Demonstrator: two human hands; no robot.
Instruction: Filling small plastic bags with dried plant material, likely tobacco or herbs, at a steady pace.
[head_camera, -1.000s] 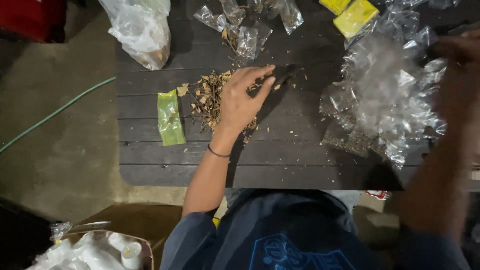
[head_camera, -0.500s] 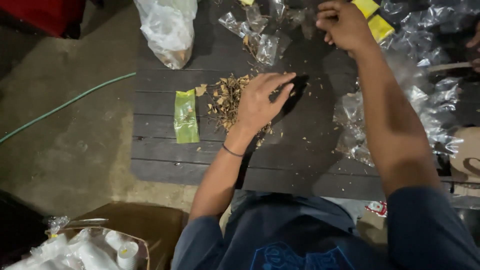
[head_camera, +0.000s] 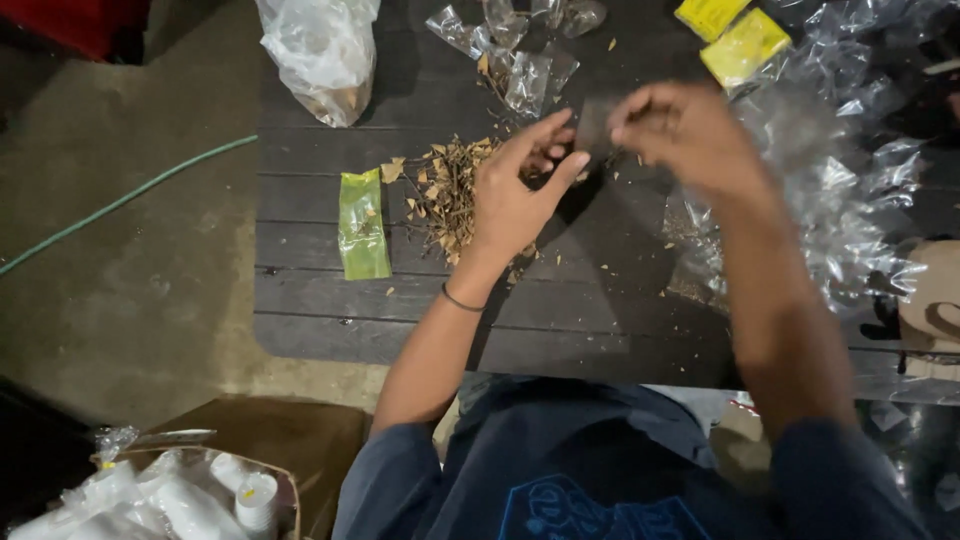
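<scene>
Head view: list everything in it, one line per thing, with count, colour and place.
Table: one, dark slatted, centre.
Dried herb pile: one, brown, on the table beside the left hand.
Green packet: one, flat on the table left of the pile.
Yellow packets: two, top right.
Small clear bags: several, top centre.
Large clear bag: one, table's top left corner.
Heap of clear bags: one, right side.
Hose: one, green, on the floor at left.
Box of white containers: one, bottom left.
Left hand: over the pile, wristband on.
Right hand: raised and blurred, pinching something small.
</scene>
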